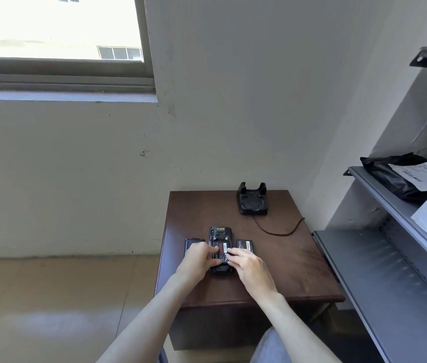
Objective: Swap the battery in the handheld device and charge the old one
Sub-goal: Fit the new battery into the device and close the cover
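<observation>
Your left hand (200, 258) covers the handheld device (218, 233), grip unclear. Your right hand (246, 265) lays straight fingers on its battery (222, 248). Device sits left of tabletop centre, long axis toward back edge.

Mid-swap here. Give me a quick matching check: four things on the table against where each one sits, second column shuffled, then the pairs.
Things:
1. charging cradle
2. handheld device
3. loose battery
4. dark cover

Places:
A. just right of the device
B. far side of the table, slot empty
C. left of the device, partly under the left hand
D. middle of the table, back open, fingers of the left hand and right hand on it

Pairs: 1-B, 2-D, 3-A, 4-C
</observation>
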`<act>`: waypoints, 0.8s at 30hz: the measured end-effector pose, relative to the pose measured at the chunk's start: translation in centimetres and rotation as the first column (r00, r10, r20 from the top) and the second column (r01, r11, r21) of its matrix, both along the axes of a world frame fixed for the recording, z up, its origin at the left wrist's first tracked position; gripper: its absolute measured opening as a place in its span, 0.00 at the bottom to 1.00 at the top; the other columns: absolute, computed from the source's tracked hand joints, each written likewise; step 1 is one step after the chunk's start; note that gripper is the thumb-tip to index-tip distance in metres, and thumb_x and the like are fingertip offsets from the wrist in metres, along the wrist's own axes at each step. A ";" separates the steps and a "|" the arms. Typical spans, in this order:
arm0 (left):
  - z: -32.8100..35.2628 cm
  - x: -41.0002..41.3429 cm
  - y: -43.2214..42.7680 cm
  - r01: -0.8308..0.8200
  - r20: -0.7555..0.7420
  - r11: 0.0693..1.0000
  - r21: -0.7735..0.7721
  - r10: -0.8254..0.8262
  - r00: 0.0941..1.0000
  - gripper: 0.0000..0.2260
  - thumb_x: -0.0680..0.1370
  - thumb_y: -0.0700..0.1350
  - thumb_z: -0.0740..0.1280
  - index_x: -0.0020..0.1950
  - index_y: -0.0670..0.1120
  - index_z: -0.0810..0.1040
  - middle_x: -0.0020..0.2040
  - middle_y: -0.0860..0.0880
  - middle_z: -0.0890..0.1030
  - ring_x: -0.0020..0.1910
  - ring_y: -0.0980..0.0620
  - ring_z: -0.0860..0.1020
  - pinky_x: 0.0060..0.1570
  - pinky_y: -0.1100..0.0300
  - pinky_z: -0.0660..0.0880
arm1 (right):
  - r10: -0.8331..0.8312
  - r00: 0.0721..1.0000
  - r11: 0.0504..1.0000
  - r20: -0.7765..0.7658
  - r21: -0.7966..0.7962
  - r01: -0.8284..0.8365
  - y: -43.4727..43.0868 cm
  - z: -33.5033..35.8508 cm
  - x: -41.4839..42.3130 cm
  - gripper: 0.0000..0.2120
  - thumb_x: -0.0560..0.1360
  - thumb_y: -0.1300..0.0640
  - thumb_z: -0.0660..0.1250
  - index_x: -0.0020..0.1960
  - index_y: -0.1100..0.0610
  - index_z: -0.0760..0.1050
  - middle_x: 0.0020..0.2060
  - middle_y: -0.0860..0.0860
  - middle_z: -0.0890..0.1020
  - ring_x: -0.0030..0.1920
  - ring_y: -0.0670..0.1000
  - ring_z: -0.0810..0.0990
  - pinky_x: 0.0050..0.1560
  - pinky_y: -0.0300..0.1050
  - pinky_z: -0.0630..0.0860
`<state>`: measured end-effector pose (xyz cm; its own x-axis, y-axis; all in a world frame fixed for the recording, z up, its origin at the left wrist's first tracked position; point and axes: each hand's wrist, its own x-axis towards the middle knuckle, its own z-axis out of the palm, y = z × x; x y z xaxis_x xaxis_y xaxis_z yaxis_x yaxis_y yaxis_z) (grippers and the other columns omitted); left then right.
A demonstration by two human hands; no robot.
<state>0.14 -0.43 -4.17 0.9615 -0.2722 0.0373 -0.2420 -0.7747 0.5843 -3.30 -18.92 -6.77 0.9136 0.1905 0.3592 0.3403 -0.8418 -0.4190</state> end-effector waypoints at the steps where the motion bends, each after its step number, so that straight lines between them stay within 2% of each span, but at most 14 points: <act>1: 0.0 -0.1 0.1 0.028 0.030 0.999 0.041 -0.029 0.999 0.12 0.77 0.48 0.74 0.58 0.45 0.84 0.42 0.48 0.78 0.44 0.45 0.78 0.40 0.57 0.67 | -0.002 1.000 1.000 0.008 0.006 0.002 0.0 0.0 0.1 0.10 0.72 0.61 0.77 0.53 0.54 0.87 0.56 0.46 0.86 0.58 0.46 0.84 0.57 0.43 0.82; 3: 0.1 -0.2 0.2 0.057 0.097 0.986 0.158 -0.073 0.993 0.12 0.78 0.52 0.71 0.59 0.50 0.84 0.48 0.49 0.80 0.50 0.45 0.80 0.42 0.55 0.71 | 0.003 1.000 1.000 0.030 0.007 -0.003 0.1 0.0 0.1 0.11 0.69 0.63 0.79 0.50 0.54 0.87 0.53 0.46 0.87 0.55 0.46 0.85 0.53 0.42 0.83; 6: 0.5 -0.2 0.3 0.044 0.149 0.953 0.299 -0.092 0.985 0.12 0.80 0.57 0.67 0.59 0.55 0.83 0.49 0.51 0.80 0.52 0.47 0.80 0.41 0.55 0.71 | 0.022 0.998 1.000 0.056 -0.012 -0.021 0.1 0.2 0.0 0.12 0.66 0.64 0.82 0.48 0.54 0.88 0.50 0.45 0.88 0.53 0.46 0.86 0.50 0.41 0.83; 10: 0.5 0.2 0.4 0.054 0.150 0.940 0.338 -0.111 0.982 0.12 0.80 0.59 0.66 0.58 0.55 0.83 0.48 0.50 0.81 0.50 0.46 0.81 0.39 0.56 0.69 | 0.022 0.998 0.999 0.061 -0.035 -0.020 -0.1 0.4 0.2 0.11 0.66 0.61 0.82 0.46 0.52 0.88 0.49 0.43 0.88 0.51 0.45 0.86 0.47 0.40 0.84; 14: 0.1 0.3 0.5 0.024 0.147 0.952 0.305 -0.072 0.987 0.13 0.78 0.61 0.67 0.54 0.55 0.83 0.46 0.49 0.83 0.49 0.44 0.80 0.37 0.57 0.66 | 0.016 1.000 0.998 0.003 -0.065 -0.016 -0.1 0.4 0.4 0.06 0.70 0.60 0.78 0.47 0.52 0.86 0.49 0.44 0.87 0.50 0.48 0.85 0.46 0.45 0.84; 17: 0.3 0.1 0.6 0.046 0.144 0.941 0.334 -0.099 0.985 0.14 0.79 0.61 0.65 0.56 0.55 0.83 0.49 0.49 0.84 0.51 0.43 0.81 0.39 0.56 0.71 | 0.003 0.999 0.997 -0.050 -0.071 -0.006 -0.1 0.5 0.3 0.04 0.74 0.58 0.74 0.48 0.53 0.83 0.50 0.45 0.86 0.52 0.49 0.84 0.47 0.47 0.83; 19: 0.8 0.1 1.0 0.040 0.157 0.940 0.339 -0.098 0.983 0.14 0.80 0.61 0.64 0.57 0.55 0.82 0.51 0.50 0.84 0.53 0.45 0.82 0.43 0.54 0.76 | 0.010 0.997 0.996 -0.080 -0.088 -0.017 -0.1 1.0 0.4 0.04 0.75 0.57 0.73 0.50 0.53 0.82 0.51 0.45 0.85 0.54 0.49 0.83 0.50 0.47 0.81; 21: 1.3 0.3 1.8 0.036 0.186 0.958 0.286 -0.092 0.978 0.13 0.81 0.59 0.64 0.56 0.53 0.82 0.50 0.51 0.82 0.52 0.45 0.81 0.44 0.53 0.77 | 0.025 0.995 0.993 -0.093 -0.116 -0.036 -0.1 1.8 0.7 0.09 0.76 0.56 0.72 0.55 0.52 0.83 0.55 0.45 0.84 0.59 0.49 0.81 0.57 0.46 0.79; 24: 1.4 0.5 3.8 0.049 0.218 0.980 0.192 -0.091 0.972 0.14 0.80 0.56 0.66 0.64 0.53 0.79 0.51 0.51 0.78 0.54 0.47 0.78 0.48 0.52 0.77 | 0.029 0.992 0.992 -0.123 -0.115 -0.043 0.1 2.5 0.9 0.18 0.78 0.55 0.70 0.67 0.51 0.78 0.66 0.44 0.79 0.69 0.47 0.74 0.67 0.43 0.71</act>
<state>0.59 3.39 -2.77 0.9124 -0.3610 0.1928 -0.4079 -0.8401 0.3576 -2.45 -18.78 -4.24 0.9406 0.2584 0.2200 0.3243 -0.8757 -0.3577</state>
